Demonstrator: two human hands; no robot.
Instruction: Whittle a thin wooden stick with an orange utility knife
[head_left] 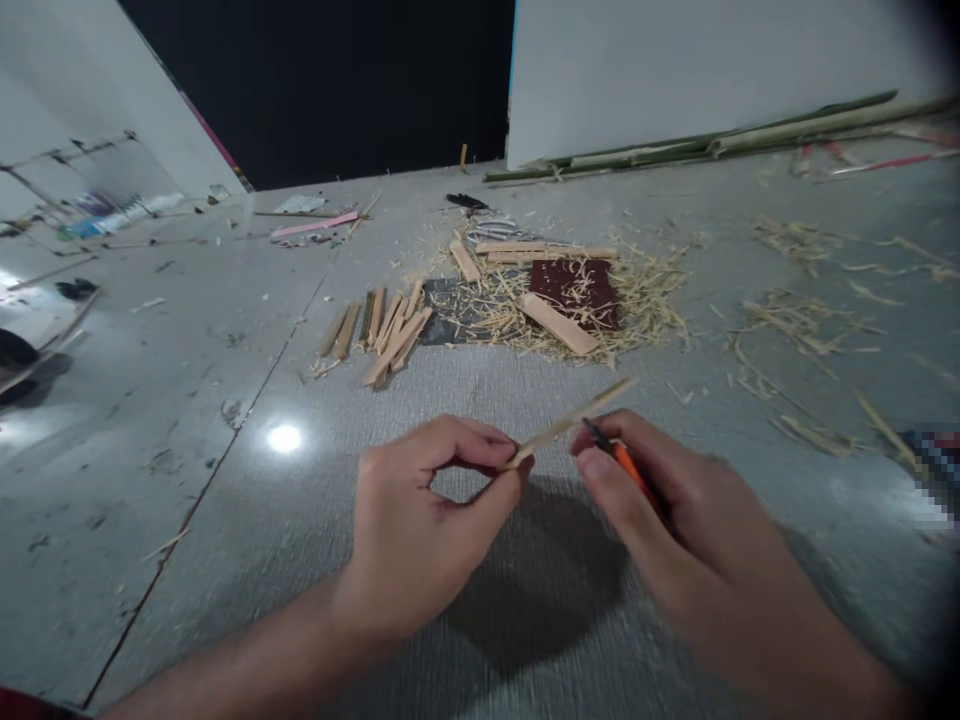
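My left hand [424, 520] pinches the near end of a thin bamboo strip [571, 420] between thumb and forefinger. The strip slants up to the right, above the grey floor. My right hand [660, 510] is closed round an orange-handled knife [626, 470], whose dark tip touches the strip near its middle. Both hands hover low over the floor, close together.
Ahead lie a row of cut bamboo sticks [382, 330], a dark red sheet [579, 290] and a pile of pale shavings [637, 300]. Long green bamboo poles [712, 145] rest along the white wall. More shavings [802, 320] are scattered to the right.
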